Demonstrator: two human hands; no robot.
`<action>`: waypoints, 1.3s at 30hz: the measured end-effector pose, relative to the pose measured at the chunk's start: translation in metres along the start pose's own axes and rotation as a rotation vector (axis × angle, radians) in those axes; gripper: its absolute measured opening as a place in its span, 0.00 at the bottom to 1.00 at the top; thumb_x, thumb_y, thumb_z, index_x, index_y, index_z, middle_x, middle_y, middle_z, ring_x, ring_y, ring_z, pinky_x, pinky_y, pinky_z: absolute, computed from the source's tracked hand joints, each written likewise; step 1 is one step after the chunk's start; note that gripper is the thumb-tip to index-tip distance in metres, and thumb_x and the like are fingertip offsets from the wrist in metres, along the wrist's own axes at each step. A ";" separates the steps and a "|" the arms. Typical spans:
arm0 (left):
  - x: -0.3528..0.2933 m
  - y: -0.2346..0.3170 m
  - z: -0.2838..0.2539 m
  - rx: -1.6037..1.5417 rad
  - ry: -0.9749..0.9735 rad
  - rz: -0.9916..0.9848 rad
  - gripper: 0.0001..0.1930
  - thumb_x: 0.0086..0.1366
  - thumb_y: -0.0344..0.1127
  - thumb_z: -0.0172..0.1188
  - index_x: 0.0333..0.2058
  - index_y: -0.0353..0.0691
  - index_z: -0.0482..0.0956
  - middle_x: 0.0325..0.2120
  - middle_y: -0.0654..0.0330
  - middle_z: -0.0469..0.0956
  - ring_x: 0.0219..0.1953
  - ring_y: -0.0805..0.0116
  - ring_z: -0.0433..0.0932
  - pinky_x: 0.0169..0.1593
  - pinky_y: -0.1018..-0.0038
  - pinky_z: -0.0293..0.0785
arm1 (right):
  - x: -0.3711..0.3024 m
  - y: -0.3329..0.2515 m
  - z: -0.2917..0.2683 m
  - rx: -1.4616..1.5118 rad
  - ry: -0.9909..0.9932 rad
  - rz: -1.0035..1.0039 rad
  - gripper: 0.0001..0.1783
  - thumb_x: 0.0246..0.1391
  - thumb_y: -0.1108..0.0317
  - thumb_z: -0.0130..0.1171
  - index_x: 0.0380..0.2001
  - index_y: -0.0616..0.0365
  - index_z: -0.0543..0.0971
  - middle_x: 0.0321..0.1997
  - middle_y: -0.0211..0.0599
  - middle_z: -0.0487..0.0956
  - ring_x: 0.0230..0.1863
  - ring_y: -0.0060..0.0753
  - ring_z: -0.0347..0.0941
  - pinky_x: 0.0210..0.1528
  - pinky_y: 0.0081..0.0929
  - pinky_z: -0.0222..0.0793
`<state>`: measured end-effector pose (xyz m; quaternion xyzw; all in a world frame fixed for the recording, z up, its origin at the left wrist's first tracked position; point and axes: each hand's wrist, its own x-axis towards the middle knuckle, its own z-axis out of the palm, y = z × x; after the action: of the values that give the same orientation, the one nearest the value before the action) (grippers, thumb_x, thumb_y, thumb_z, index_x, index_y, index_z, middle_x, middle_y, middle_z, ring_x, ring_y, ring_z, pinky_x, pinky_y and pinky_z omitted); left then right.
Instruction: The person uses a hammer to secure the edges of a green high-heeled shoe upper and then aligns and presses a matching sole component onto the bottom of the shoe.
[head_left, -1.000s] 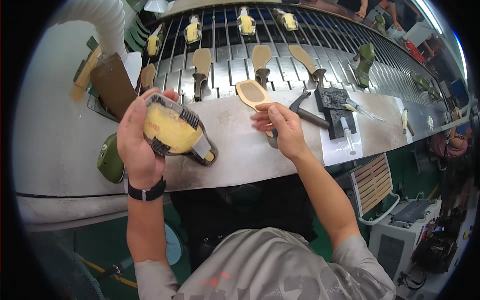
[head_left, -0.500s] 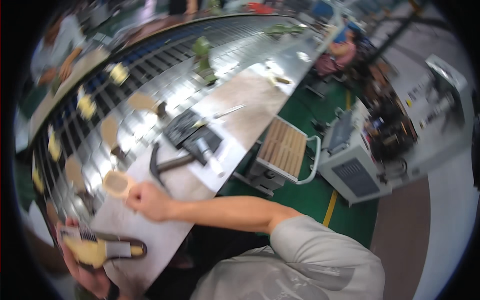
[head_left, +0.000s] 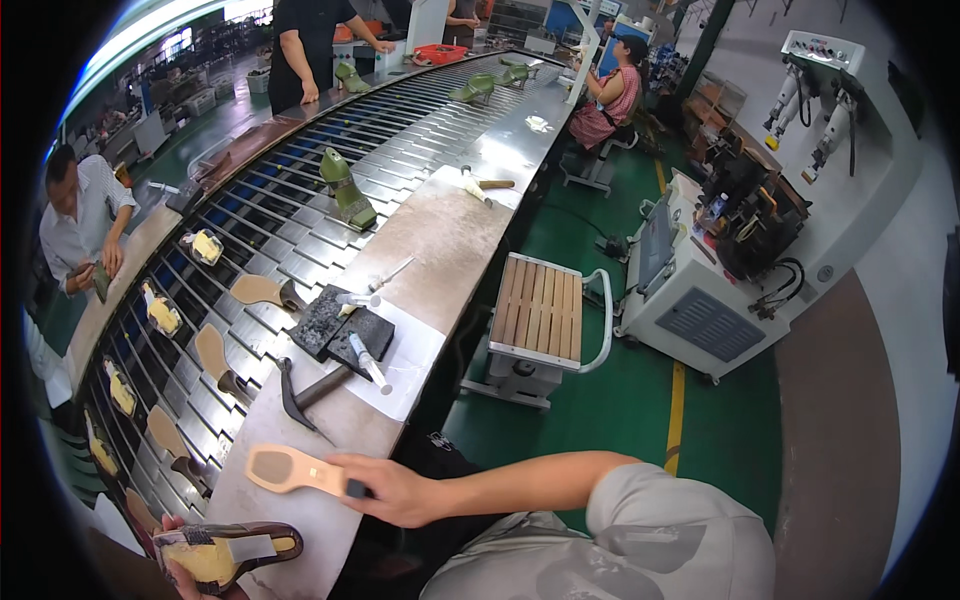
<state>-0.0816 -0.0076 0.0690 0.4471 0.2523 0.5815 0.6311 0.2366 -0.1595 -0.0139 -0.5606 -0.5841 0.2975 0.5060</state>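
Note:
My right hand (head_left: 385,490) grips a tan shoe insole (head_left: 290,468) by its narrow end and holds it flat over the bench edge. At the lower left corner my left hand (head_left: 185,575) holds a shoe (head_left: 225,550) with a brown rim and a yellow lining, its opening turned up. Only the fingers of that hand show. The two hands are apart, the insole a little above and right of the shoe.
A hammer (head_left: 305,392), a black pad (head_left: 345,325) and a white tube (head_left: 370,362) lie on the bench (head_left: 440,240). The slatted conveyor (head_left: 300,200) carries insoles, yellow-lined shoes and green shoes (head_left: 345,190). A wooden stool (head_left: 540,315) and a grey machine (head_left: 690,290) stand right. Other people work along the line.
The view has swung to the right along the line. My right hand has lifted the insole off the bench toward me, and the shoe in my left hand has dropped to the lower left corner.

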 end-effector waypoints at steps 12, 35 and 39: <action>-0.002 0.017 0.005 -0.035 -0.252 -0.137 0.35 0.76 0.52 0.49 0.74 0.38 0.58 0.65 0.41 0.72 0.66 0.50 0.73 0.68 0.56 0.70 | -0.040 0.013 0.014 0.679 -0.278 0.721 0.15 0.67 0.63 0.66 0.45 0.66 0.84 0.36 0.37 0.86 0.35 0.27 0.84 0.40 0.29 0.82; -0.040 -0.006 0.075 -0.098 -0.189 -0.067 0.32 0.79 0.61 0.48 0.56 0.31 0.71 0.54 0.31 0.79 0.57 0.43 0.82 0.59 0.51 0.81 | 0.038 -0.116 0.029 0.755 -0.587 0.377 0.16 0.74 0.68 0.54 0.46 0.74 0.82 0.38 0.46 0.88 0.35 0.29 0.86 0.37 0.28 0.85; -0.043 -0.009 0.072 0.018 -0.245 -0.015 0.35 0.72 0.61 0.61 0.56 0.30 0.71 0.54 0.31 0.79 0.57 0.43 0.82 0.59 0.50 0.81 | 0.036 -0.117 0.030 0.693 -0.541 0.334 0.16 0.73 0.67 0.55 0.42 0.72 0.85 0.33 0.44 0.88 0.32 0.27 0.86 0.34 0.26 0.83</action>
<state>-0.0252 -0.0674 0.0863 0.5184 0.1820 0.5155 0.6575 0.1722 -0.1412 0.0935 -0.3474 -0.4632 0.6877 0.4381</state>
